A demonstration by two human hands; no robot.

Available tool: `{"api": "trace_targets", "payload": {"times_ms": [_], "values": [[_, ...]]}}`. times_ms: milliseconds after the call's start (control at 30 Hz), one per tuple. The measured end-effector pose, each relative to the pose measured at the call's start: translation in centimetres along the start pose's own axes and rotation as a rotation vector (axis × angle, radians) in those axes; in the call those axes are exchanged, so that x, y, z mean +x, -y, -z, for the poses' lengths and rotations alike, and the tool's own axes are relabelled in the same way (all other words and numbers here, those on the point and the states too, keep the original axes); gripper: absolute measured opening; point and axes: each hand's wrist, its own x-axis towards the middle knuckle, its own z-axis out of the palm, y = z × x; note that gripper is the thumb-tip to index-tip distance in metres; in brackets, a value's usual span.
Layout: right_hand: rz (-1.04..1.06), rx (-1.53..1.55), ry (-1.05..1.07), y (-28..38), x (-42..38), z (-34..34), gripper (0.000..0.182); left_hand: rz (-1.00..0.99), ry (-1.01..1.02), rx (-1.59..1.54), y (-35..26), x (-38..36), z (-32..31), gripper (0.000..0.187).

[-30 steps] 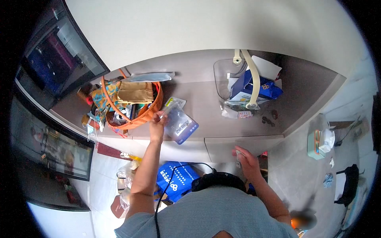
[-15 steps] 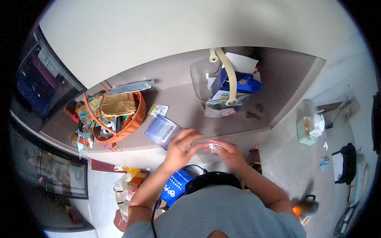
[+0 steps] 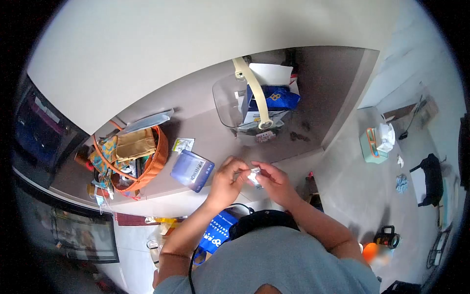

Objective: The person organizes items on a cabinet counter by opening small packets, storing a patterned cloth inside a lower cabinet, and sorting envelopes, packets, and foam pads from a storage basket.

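A small white-and-silver packet (image 3: 253, 177) is pinched between my hands in front of the shelf edge; its exact kind is too small to read. The fingers of my left hand (image 3: 226, 180) close on its left side. From the right, thumb and fingers of my right hand (image 3: 275, 183) grip it too. Just left of my left hand, a lavender-blue package (image 3: 192, 170) with white lettering lies on the shelf (image 3: 205, 131). Behind that package rests a small white-and-yellow sachet (image 3: 183, 144).
An orange basket (image 3: 157, 164) full of odds and ends stands on the shelf's left. Farther right is a clear bin with a cream handle (image 3: 256, 93), holding boxes and a blue bag (image 3: 280, 97). A tissue box (image 3: 374, 147) sits right; a blue bag (image 3: 215, 230) is below.
My left hand has moved from beside the lavender package to the small packet, and both hands now pinch it. The camera view has shifted slightly.
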Motion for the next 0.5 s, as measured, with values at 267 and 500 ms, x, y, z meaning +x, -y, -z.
{"api": "trace_targets", "payload": {"times_ms": [267,500], "values": [[-0.102,0.051,-0.078,-0.5,-0.8,1.1,0.027,0.162,0.006,-0.180,0.4,0.3,-1.4,0.013],[-0.069,0.125,-0.106,-1.3,-1.5,1.1,0.025,0.081,0.042,-0.047,0.1,0.5,-1.8,0.009]]}}
